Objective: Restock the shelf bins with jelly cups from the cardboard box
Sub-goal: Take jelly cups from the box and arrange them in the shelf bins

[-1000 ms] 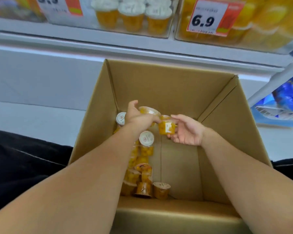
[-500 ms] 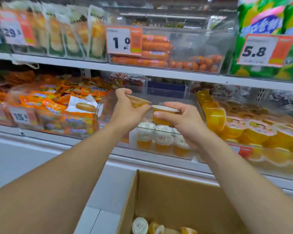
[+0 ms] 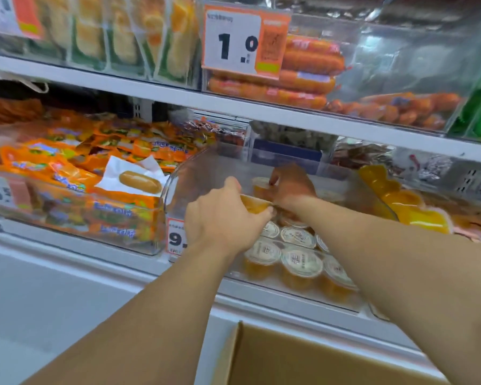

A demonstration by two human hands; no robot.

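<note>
While both arms are reaching over the clear plastic bin (image 3: 178, 179), the left hand (image 3: 222, 220) is clenching its fingers around a tilted jelly cup (image 3: 254, 204) at the bin's front-left rim. Deeper inside, the right hand (image 3: 292, 187) is gripping a second cup (image 3: 260, 187) from above. Round, foil-lidded orange cups (image 3: 300, 262) are filling the bin's front rows; its back is lying open. Matte cardboard box (image 3: 303, 357) is sitting below the shelf edge (image 3: 275, 298).
</note>
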